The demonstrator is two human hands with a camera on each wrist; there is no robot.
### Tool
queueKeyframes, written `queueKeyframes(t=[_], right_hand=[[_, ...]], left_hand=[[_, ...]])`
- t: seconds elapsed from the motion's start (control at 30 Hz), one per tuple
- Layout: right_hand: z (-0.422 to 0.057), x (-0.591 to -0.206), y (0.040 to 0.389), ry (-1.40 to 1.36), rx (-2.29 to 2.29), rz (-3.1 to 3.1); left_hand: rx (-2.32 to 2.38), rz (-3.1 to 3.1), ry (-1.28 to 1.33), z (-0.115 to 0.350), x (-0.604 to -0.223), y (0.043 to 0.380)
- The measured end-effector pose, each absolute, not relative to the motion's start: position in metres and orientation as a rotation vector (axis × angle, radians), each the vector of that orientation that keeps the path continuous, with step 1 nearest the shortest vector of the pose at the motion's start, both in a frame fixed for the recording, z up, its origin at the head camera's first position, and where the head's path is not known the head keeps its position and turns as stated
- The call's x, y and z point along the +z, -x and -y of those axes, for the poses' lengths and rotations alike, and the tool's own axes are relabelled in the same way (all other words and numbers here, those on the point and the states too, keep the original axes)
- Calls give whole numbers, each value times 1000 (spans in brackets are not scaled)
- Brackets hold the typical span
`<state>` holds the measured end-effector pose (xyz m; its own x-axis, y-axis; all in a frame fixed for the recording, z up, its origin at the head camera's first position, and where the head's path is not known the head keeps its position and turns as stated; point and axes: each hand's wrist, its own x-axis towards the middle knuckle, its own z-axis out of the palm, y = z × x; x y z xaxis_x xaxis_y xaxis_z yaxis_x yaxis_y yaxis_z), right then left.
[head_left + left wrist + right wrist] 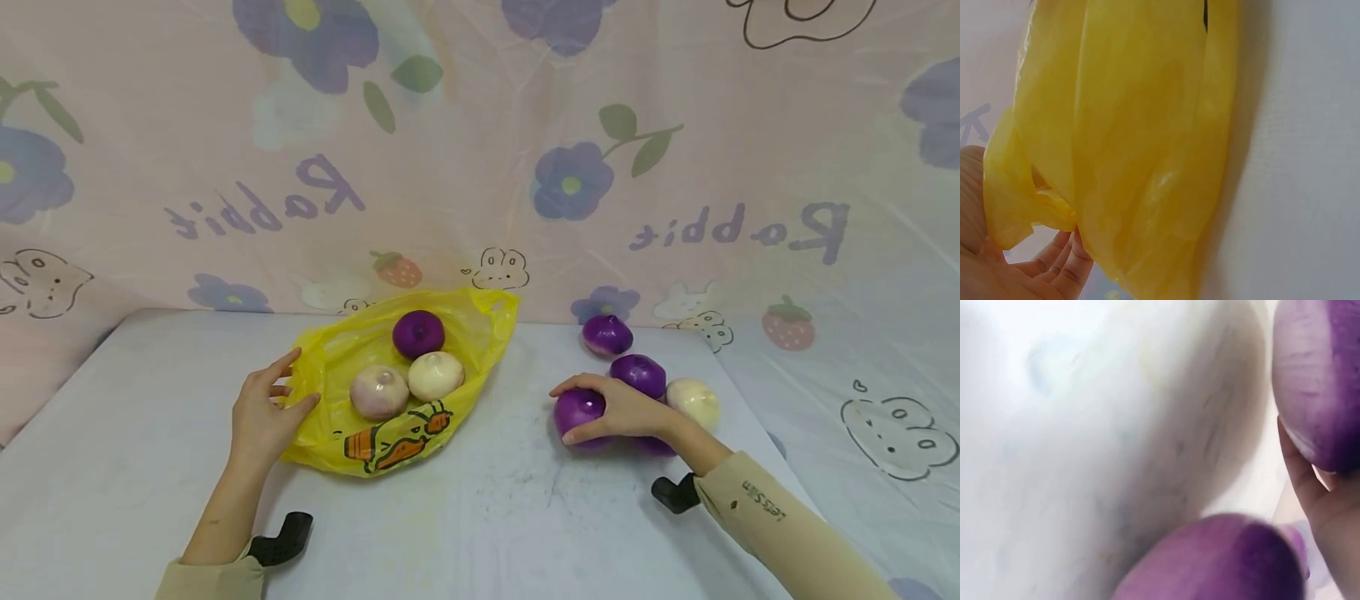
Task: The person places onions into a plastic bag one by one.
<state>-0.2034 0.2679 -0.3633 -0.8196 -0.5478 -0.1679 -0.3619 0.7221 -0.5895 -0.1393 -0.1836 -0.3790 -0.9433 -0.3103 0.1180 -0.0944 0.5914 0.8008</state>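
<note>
My left hand [262, 414] holds the left edge of a yellow plastic bag [330, 450], its thumb and fingers around the film. In the left wrist view the fingers [1072, 269] show beside a crumpled fold of the bag. Spread at its mouth, the bag carries a purple onion [418, 335], a white onion [437, 377] and a pinkish-white onion [379, 392]. On the right, my right hand [628, 408] grips a purple onion [577, 412] from above, fingers behind and thumb in front. The right wrist view shows this onion [1316, 381] against the hand.
Around the right hand sit another purple onion [637, 376], a white onion [693, 403] and, farther back, a purple onion [607, 335]. One more purple onion [658, 447] lies partly hidden under the wrist. A printed cloth [465, 167] hangs behind the white table [480, 533].
</note>
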Motion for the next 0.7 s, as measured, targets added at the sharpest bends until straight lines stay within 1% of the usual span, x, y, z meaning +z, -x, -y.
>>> queueKeyframes(t=[0.7], right_hand=[[-243,-330,212,821,-901,-2585]], left_hand=[[-1287,2577,-334,184,-378,139]])
